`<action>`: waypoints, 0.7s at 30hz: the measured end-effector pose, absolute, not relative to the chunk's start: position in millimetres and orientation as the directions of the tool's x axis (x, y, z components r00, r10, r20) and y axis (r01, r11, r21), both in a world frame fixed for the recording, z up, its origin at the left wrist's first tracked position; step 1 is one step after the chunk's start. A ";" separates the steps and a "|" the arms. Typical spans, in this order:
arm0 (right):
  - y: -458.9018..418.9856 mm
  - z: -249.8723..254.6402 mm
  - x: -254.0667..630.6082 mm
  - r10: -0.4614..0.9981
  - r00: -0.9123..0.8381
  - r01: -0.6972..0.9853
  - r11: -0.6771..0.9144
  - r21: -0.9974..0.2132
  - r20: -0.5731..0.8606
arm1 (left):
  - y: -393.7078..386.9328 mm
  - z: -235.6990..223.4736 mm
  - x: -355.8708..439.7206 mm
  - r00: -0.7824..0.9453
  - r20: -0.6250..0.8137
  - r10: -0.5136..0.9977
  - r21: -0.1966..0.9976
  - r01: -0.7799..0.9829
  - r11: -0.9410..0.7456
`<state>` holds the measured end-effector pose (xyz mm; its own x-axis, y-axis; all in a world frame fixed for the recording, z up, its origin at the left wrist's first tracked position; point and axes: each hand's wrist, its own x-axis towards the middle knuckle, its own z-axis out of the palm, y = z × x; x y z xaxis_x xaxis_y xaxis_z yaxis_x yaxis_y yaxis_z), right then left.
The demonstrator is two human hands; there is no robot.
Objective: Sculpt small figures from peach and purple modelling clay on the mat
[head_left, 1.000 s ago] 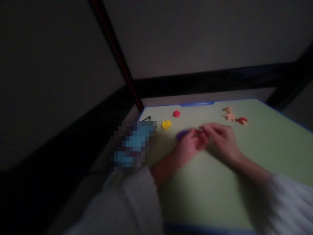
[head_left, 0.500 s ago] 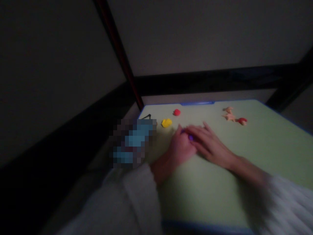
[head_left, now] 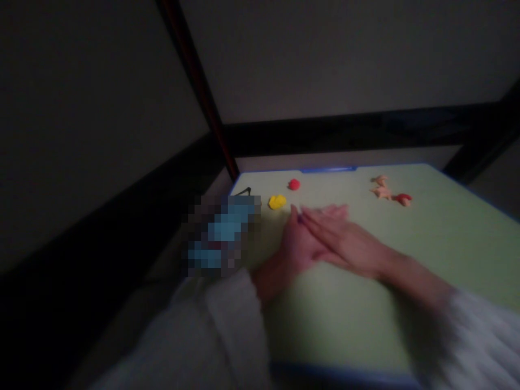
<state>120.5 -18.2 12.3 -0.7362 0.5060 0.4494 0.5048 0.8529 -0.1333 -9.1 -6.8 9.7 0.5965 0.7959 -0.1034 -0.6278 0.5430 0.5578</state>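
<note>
- Nearest the viewer, a pale, thick left sleeve (head_left: 233,309) and right sleeve (head_left: 483,330) covered the forearms; beneath them extended the pale green surface (head_left: 345,319), with a blue border.
- Above the surface, the left hand (head_left: 303,241) lay under the right hand (head_left: 345,238), palm towards palm. The two hands were together, their fingers extended rather than curled into fists; motion blurred their outlines.
- The purple piece (head_left: 300,218) was between the hands, mostly hidden by them; only a small part showed near the left thumb. Its full shape could not be told.
- To the left of the hands, a light-blue object (head_left: 227,227) was obscured by pixelation and could not be identified.
- Just beyond the hands, to the left, a flattened, irregular yellow piece (head_left: 277,202) rested on the surface.
- To the right, well apart from the yellow piece, lay a red-and-peach piece (head_left: 404,199), with a spiky peach piece (head_left: 382,193) just beside it and another peach piece (head_left: 381,180) slightly farther back.
- Beyond the yellow piece, a small, rounded red piece (head_left: 294,184) rested near the far side.
- At the far edge, a narrow blue strip (head_left: 330,169) adjoined the border; a dark horizontal band (head_left: 345,132) crossed the background.
</note>
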 end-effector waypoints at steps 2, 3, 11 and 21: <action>-15.9 13.5 126.7 0.534 -0.704 0.553 0.826 -0.110 0.468 | -4.9 11.4 -14.1 0.655 -0.058 0.754 0.531 -0.619 0.579; -16.6 14.4 127.6 0.511 -0.721 0.534 0.840 -0.096 0.468 | -3.5 11.5 -16.4 0.664 -0.021 0.748 0.515 -0.634 0.577; -28.7 15.6 109.8 0.357 -0.824 0.359 0.930 -0.082 0.441 | 1.3 9.5 -16.6 0.628 0.052 0.777 0.497 -0.691 0.525; -19.6 17.9 129.4 0.678 -0.244 0.470 0.708 -0.526 0.694 | -1.1 17.5 -13.8 0.603 -0.058 0.796 0.444 -0.699 0.561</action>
